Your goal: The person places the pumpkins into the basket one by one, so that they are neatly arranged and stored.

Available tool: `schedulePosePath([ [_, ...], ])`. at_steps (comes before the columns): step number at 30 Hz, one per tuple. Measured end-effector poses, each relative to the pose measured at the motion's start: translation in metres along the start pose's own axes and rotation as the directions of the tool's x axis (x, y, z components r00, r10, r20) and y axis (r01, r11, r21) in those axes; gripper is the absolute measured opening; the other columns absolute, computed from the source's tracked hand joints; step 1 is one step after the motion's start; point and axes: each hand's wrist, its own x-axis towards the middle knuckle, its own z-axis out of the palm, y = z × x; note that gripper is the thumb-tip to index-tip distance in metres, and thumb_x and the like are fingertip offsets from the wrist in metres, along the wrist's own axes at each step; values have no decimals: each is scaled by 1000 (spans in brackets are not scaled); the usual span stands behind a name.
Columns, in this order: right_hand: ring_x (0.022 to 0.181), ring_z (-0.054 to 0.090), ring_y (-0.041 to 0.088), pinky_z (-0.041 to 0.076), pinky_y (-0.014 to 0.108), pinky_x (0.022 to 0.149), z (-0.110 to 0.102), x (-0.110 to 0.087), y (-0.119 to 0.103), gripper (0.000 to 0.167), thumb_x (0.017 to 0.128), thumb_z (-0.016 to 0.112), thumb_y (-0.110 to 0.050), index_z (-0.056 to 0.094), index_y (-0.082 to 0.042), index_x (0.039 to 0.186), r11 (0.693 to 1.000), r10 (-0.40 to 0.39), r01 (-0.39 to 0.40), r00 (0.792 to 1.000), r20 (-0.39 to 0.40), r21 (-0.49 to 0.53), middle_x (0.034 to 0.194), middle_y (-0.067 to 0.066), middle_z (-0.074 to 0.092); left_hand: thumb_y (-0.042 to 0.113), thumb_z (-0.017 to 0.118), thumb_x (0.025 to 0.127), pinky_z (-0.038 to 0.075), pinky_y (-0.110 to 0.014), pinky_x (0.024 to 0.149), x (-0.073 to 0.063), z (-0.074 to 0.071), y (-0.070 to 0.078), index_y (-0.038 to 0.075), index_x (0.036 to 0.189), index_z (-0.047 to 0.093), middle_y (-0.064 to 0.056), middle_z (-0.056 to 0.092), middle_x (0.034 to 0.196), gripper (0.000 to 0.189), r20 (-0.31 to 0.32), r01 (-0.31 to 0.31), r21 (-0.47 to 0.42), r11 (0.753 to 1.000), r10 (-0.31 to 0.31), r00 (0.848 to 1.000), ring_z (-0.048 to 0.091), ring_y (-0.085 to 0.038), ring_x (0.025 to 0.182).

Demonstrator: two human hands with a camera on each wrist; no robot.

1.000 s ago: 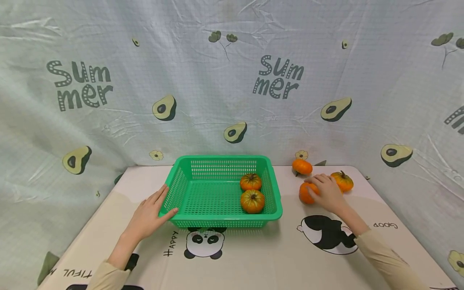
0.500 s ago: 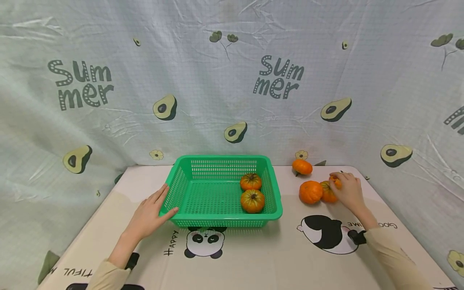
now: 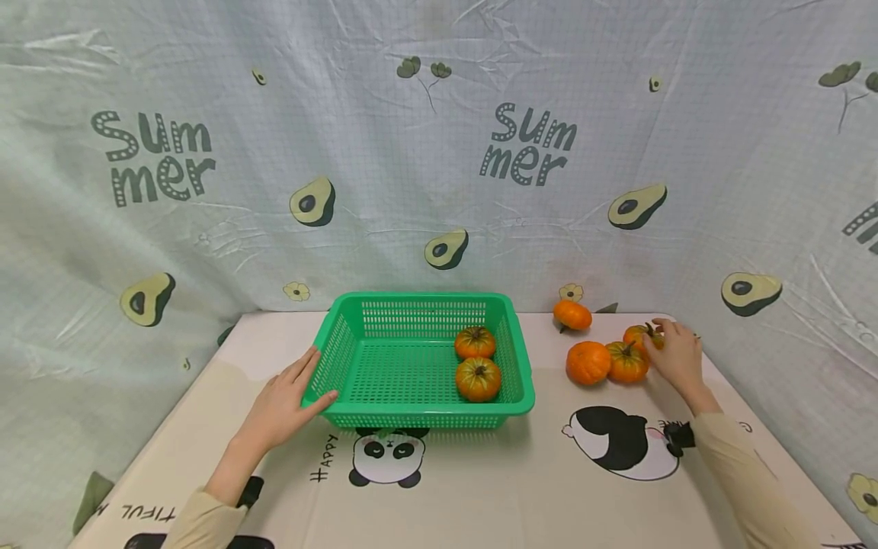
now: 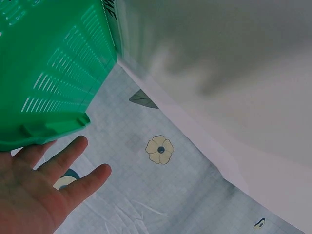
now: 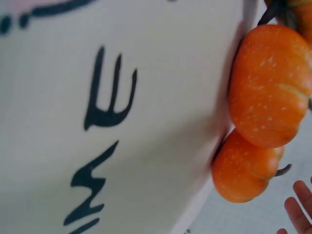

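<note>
In the head view, my left hand [image 3: 277, 408] rests at the left side of a green plastic basket [image 3: 428, 409], thumb on the rim. Its fingers look straight beside the basket wall in the left wrist view. Two small orange-green pumpkins, a rear one [image 3: 475, 344] and a front one [image 3: 478, 380], sit in the basket's right half. My right hand [image 3: 677, 358] is at the right side of the rearmost right pumpkin [image 3: 634, 333], partly covering it. In the right wrist view its fingertips [image 5: 297, 214] stand apart from the pumpkins.
Beside that pumpkin stand a green-streaked pumpkin [image 3: 626, 364] and a plain orange one [image 3: 588, 363]. Another orange pumpkin [image 3: 572, 315] lies on its side near the back edge. A printed cloth [image 3: 439, 191] hangs behind the table [image 3: 466, 488].
My right hand has moved right, from over the orange and green-streaked pumpkins to the side of the rearmost right one, uncovering the others. My left hand and the basket have stayed put.
</note>
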Motion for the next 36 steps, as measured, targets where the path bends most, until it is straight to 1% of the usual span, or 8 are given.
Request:
schedulePosePath([
  [3, 98, 40, 48, 26, 58, 79, 2, 2, 4, 38, 86, 53, -16, 45, 10, 112, 999, 41, -40, 998, 50, -19, 103, 32, 48, 49, 50, 85, 31, -56, 97, 0, 0, 0, -2, 139, 27, -20, 28, 144, 78, 8, 2, -3, 1000, -2, 1000, 33, -40, 127],
  [8, 103, 35, 50, 23, 61, 82, 4, 6, 6, 44, 86, 52, -20, 42, 12, 116, 997, 75, -72, 992, 104, -28, 110, 35, 43, 49, 50, 85, 32, -55, 98, 0, 0, 0, -2, 139, 27, -20, 29, 143, 77, 5, 2, -4, 1000, -2, 1000, 33, -40, 126],
  [12, 107, 32, 52, 20, 65, 85, 7, 9, 9, 50, 88, 51, -27, 41, 12, 118, 994, 105, -101, 984, 146, -37, 116, 37, 39, 49, 50, 85, 32, -55, 98, -1, -1, 1, -2, 139, 27, -20, 29, 143, 77, 4, 2, -5, 1000, -2, 1000, 34, -40, 126],
  [20, 111, 27, 54, 19, 67, 86, 10, 15, 16, 60, 88, 47, -39, 39, 11, 121, 991, 123, -111, 969, 216, -69, 121, 38, 35, 48, 51, 85, 32, -55, 97, 0, 0, 0, -2, 139, 27, -19, 29, 143, 77, 1, -2, -5, 1000, 2, 1000, 34, -40, 126],
  [26, 112, 25, 55, 19, 69, 85, 11, 16, 19, 68, 88, 45, -45, 36, 12, 123, 987, 151, -129, 948, 280, -96, 122, 38, 31, 48, 51, 85, 33, -55, 96, 0, 1, -1, -3, 138, 29, -20, 31, 142, 76, -19, -16, -3, 1000, 16, 1000, 35, -40, 125],
  [29, 112, 23, 56, 16, 71, 88, 11, 16, 20, 69, 88, 44, -47, 35, 12, 122, 985, 170, -148, 934, 314, -92, 123, 39, 29, 48, 51, 85, 33, -55, 96, 0, 1, -2, -2, 138, 28, -19, 30, 143, 77, -13, -13, -6, 1000, 13, 1000, 35, -40, 125],
  [33, 112, 22, 58, 15, 74, 88, 12, 15, 22, 72, 88, 41, -51, 34, 13, 121, 982, 185, -164, 917, 353, -90, 122, 40, 28, 49, 50, 85, 33, -55, 97, 1, 1, -2, -1, 139, 27, -19, 29, 144, 77, 0, -5, -7, 1000, 5, 1000, 34, -39, 126],
  [36, 111, 23, 59, 16, 74, 87, 12, 15, 23, 75, 87, 39, -54, 34, 13, 120, 982, 190, -168, 908, 373, -91, 121, 41, 29, 49, 50, 85, 33, -55, 97, 0, 1, -1, -1, 139, 27, -19, 29, 144, 77, 2, -1, -5, 1000, 1, 1000, 34, -39, 126],
])
